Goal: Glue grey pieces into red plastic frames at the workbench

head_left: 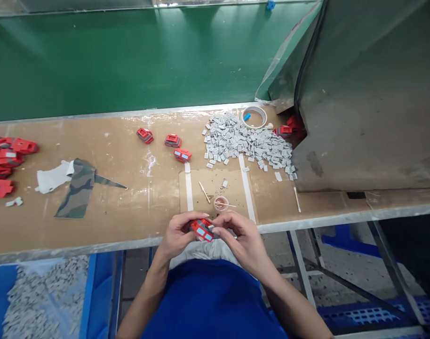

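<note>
My left hand [179, 233] is closed around the left end of a red toy car body [203, 230] with light blue windows and grey trim, held just off the table's front edge. At its right end, my right hand [238, 235] pinches a small light grey piece [211, 227] against or very close to the car. Just beyond my hands stands a small round cup [221, 203] with a thin stick [227, 204] lying across it. A cotton swab [204, 192] and one loose grey tile [225, 183] lie near the cup.
A pile of small grey tiles [250, 141] with a tape roll [254, 117] spreads at back right. Several red car bodies [6, 157] cluster at far left; three more sit mid-table. A camouflage cloth [77, 188] lies left. A metal panel [370, 103] blocks the right.
</note>
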Tool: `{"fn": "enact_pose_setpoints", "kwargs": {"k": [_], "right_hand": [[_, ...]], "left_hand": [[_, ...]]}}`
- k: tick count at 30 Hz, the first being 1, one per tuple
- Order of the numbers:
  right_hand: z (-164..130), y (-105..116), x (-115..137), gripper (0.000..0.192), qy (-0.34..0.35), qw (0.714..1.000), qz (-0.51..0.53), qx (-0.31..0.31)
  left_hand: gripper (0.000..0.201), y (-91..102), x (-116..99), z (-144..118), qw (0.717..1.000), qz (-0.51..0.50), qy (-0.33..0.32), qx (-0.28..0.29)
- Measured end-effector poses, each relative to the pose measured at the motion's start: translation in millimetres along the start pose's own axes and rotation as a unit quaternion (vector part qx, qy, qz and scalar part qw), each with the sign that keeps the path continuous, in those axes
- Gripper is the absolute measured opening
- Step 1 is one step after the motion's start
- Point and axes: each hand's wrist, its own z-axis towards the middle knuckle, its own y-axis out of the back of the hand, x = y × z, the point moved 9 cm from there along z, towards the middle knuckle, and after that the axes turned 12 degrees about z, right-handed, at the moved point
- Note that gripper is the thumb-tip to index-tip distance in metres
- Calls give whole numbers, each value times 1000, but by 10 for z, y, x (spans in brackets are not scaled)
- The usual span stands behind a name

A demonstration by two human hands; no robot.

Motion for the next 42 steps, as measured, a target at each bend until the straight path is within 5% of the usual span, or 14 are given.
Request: {"fn": "enact_pose_setpoints", "kwargs": {"k": [17,29,36,42], "right_hand": [[84,-49,19,21,16,993,-92,73],[-94,-62,-18,18,20,995,-87,52],[-132,16,-260,18,-87,995,40,24],[-203,-104,-460,44,-183,970,142,74]], "left_hand": [[30,-19,-102,3,991,120,-64,7],[22,-59,-219,-33,974,189,-127,9],[26,-150,-296,-9,968,192,-156,50],[22,-205,-397,-24,957,175,-216,88]]}}
